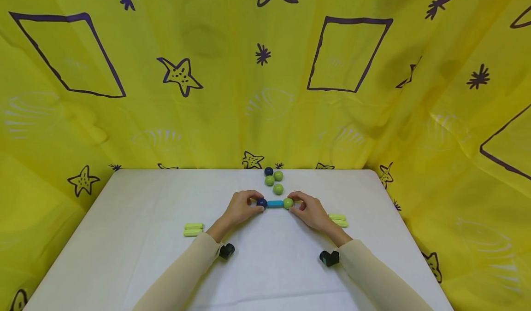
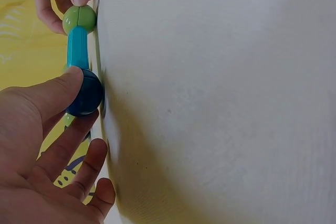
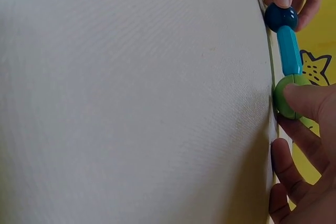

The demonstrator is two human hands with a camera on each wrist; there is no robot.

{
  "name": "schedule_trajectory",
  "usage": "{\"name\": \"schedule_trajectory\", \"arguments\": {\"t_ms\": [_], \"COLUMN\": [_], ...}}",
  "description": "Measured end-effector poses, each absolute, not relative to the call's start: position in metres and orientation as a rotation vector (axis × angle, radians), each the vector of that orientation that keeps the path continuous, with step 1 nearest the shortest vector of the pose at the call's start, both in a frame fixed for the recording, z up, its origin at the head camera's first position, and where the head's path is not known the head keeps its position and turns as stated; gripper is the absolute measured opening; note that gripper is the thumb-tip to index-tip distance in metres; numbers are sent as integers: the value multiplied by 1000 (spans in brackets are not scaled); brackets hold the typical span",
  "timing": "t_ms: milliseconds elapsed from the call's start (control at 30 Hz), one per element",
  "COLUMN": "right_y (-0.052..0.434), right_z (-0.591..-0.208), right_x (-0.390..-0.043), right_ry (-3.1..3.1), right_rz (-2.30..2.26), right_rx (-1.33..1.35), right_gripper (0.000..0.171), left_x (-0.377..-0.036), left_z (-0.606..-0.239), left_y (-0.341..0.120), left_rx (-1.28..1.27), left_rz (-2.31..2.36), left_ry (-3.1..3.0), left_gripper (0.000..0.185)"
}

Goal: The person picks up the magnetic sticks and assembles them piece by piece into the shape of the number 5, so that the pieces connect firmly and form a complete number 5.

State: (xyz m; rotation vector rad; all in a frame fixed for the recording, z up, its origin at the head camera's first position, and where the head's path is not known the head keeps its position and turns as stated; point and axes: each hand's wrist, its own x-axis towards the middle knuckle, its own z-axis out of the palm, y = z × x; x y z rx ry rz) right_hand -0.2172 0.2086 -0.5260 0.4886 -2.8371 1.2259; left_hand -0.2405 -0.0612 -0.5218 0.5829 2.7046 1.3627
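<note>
A short blue rod (image 1: 275, 204) lies sideways between two balls, touching both, in the middle of the table. On its left end is a dark blue ball (image 2: 86, 94), which my left hand (image 1: 240, 207) pinches between thumb and fingers. At the other end my right hand (image 1: 310, 211) pinches a green ball (image 3: 287, 96) in the same way. The wrist views show each thumb pressed on its ball, with the remaining fingers loosely bent. Whether rod and balls are fixed together I cannot tell.
Behind the hands sit several loose balls, green (image 1: 278, 189) and dark blue (image 1: 268, 171). Pale green rods lie in pairs beside the left forearm (image 1: 193, 229) and the right wrist (image 1: 339, 220). A yellow patterned curtain (image 1: 224, 94) hangs along the table's (image 1: 145, 196) far edge.
</note>
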Motion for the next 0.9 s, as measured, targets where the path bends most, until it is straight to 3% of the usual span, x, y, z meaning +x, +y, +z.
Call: {"name": "schedule_trajectory", "arguments": {"t_ms": [900], "right_y": [208], "right_z": [-529], "right_x": [-217], "right_ry": [-2841], "right_rz": [1225], "right_rx": [470], "right_gripper": [35], "left_x": [-242], "left_z": [-524], "left_y": [-61], "left_rx": [571], "left_rz": [1366], "left_ry": [2687], "left_gripper": [26]}}
